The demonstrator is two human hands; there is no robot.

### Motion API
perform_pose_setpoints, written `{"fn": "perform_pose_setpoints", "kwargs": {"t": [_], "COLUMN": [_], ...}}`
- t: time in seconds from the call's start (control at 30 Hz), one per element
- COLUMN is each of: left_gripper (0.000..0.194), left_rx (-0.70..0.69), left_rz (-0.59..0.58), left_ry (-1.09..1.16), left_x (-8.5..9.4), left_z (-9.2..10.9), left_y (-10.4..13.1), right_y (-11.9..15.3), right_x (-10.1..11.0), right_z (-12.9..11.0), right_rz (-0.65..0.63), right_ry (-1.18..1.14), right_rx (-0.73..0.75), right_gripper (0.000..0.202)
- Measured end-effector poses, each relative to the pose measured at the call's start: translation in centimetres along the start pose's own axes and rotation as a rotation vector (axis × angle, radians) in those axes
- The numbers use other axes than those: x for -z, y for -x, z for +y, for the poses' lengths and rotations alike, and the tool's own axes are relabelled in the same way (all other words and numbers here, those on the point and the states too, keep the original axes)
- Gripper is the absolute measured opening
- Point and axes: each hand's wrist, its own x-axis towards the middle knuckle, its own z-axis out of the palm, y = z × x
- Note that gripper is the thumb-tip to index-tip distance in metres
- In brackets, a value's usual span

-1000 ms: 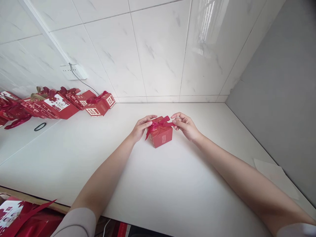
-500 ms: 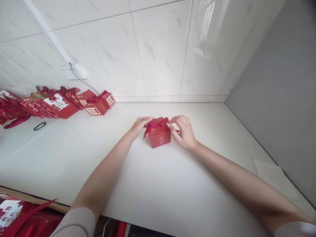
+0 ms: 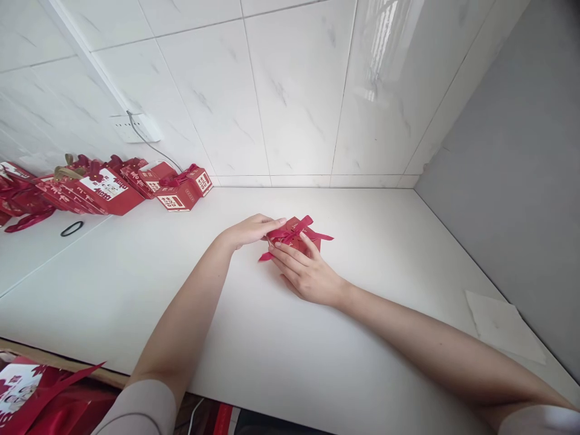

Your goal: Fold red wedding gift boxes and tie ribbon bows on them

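A small red gift box (image 3: 315, 244) stands on the white table, tied on top with a crimson ribbon bow (image 3: 296, 231). My left hand (image 3: 254, 229) grips it at the left, its thumb over the top edge and its fingers mostly hidden behind. Across the front lies my right hand (image 3: 310, 275), thumb on top near the knot and fingers wrapped along the front face toward the left corner. One ribbon tail hangs out at the left below my fingers, another points right. Most of the front face is hidden by my right hand.
At the back left stand several red gift boxes (image 3: 183, 193) and a row of red gift bags (image 3: 122, 199). A black band (image 3: 72, 229) lies in front. White paper (image 3: 502, 326) rests by the grey panel at the right. Another red package (image 3: 67, 411) sits below the table edge.
My right hand has moved from the box's right side to across its front and now holds it. The box has turned slightly. My left hand stays at the left side.
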Motion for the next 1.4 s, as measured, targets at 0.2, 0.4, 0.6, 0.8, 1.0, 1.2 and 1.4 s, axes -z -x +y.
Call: {"fn": "perform_pose_setpoints", "kwargs": {"t": [0.2, 0.4, 0.6, 0.8, 1.0, 1.2, 1.4], "left_gripper": [0.043, 0.046, 0.043, 0.043, 0.030, 0.033, 0.043], "left_rx": [-0.046, -0.024, -0.043, -0.039, -0.039, -0.120, -0.051], "left_rz": [0.011, 0.043, 0.038, 0.041, -0.091, -0.075, 0.317], "left_ry": [-0.225, -0.264, -0.227, -0.203, -0.230, -0.137, -0.283], "left_x": [0.1, -0.2, -0.6, -0.8, -0.1, 1.2, 0.1], "left_z": [0.0, -0.3, -0.5, -0.3, 0.2, 2.0, 3.1], "left_y": [0.2, 0.0, -0.2, 0.1, 0.7, 2.9, 5.0], "right_y": [0.0, 0.3, 0.1, -0.1, -0.7, 0.4, 2.2], "right_x": [0.6, 0.6, 0.9, 1.0, 3.5, 1.7, -2.0], "right_z": [0.5, 0.8, 1.0, -0.2, 1.0, 5.1, 6.6], "right_rz": [0.210, 0.252, 0.322, 0.260, 0.397, 0.471, 0.044], "right_ry": [-0.173, -0.160, -0.137, -0.057, -0.305, -0.712, -1.393], "right_rx": [0.023, 0.142, 0.256, 0.446, 0.163, -0.602, -1.103], "right_gripper": [0.019, 0.015, 0.016, 0.014, 0.022, 0.031, 0.054]}}
